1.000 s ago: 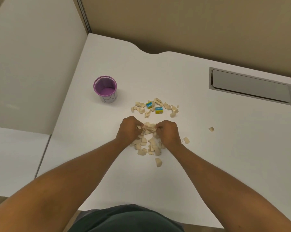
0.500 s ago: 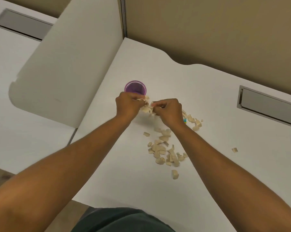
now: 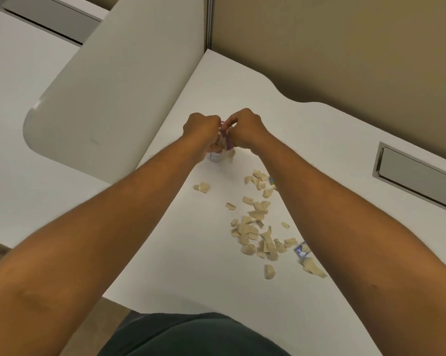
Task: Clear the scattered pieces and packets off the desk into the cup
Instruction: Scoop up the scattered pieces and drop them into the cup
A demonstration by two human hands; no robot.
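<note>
My left hand [image 3: 201, 125] and my right hand [image 3: 246, 129] are pressed close together directly over the purple-rimmed cup [image 3: 216, 157], hiding most of it. Both are curled around beige pieces; a few show between the fingers at the cup's mouth. Many beige pieces [image 3: 258, 232] lie scattered on the white desk [image 3: 191, 253] nearer to me. A blue-and-yellow packet [image 3: 271, 180] peeks out beside my right forearm, and another blue packet [image 3: 301, 249] lies lower down by that arm. Two pieces [image 3: 202, 187] sit apart, below the cup.
A white divider panel [image 3: 109, 93] rises along the desk's left edge, close to the cup. A grey cable hatch [image 3: 417, 173] is set into the desk at the right. A tan partition wall [image 3: 345, 47] closes the back.
Both hands lifted a handful of pieces from the pile and carried it up and left to the cup's mouth. The view shifted left and closer.
</note>
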